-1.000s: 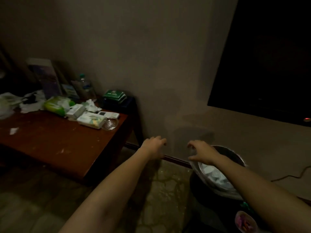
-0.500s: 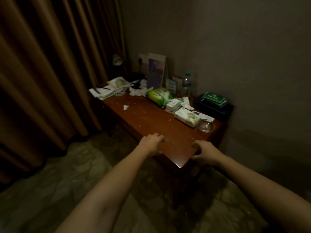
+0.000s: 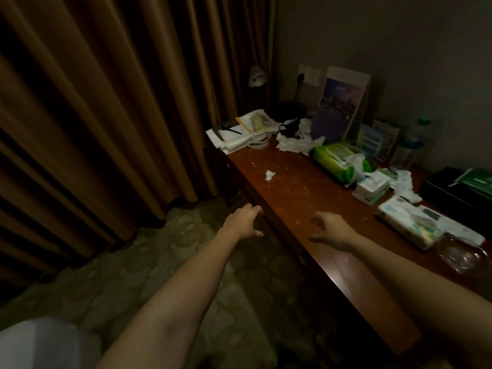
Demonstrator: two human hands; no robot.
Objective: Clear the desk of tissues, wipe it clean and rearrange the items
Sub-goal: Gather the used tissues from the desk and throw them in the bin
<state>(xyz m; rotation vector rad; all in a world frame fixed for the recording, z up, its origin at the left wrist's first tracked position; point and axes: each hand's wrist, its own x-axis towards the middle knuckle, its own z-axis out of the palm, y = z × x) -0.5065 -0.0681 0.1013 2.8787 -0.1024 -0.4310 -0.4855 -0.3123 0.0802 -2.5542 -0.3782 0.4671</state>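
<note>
**Head view: left hand (image 3: 243,222) and right hand (image 3: 328,229) both empty at the front edge of the littered desk (image 3: 298,198)**

We see the left hand over the carpet (image 3: 186,262), just beside the desk's front edge, fingers loosely curled and holding nothing. The right hand is above the desk top near that same edge. Its fingers are also loosely bent with nothing between them, and we cannot tell whether it touches the wood. Its forearm is mirrored in the polished surface.

The tissues lie further along the desk. A small tissue scrap (image 3: 269,174) sits alone on the bare wood, well apart from both hands, with pale crumbs scattered around it. Beyond it we find a heap of crumpled tissues (image 3: 295,143) at the foot of a standing picture card (image 3: 338,107), beside a stack of papers (image 3: 239,134) at the far left corner. A white wad spills from a green wipes pack (image 3: 335,161). One more crumpled tissue (image 3: 404,183) lies between a small white box (image 3: 371,186) and a black box (image 3: 436,189).

Nearer to us a flat tissue pack (image 3: 410,225) lies on the desk, with a glass ashtray (image 3: 463,255) just beside it. A water bottle (image 3: 411,145) stands by the wall. Brown curtains (image 3: 106,102) hang left of the desk.
</note>
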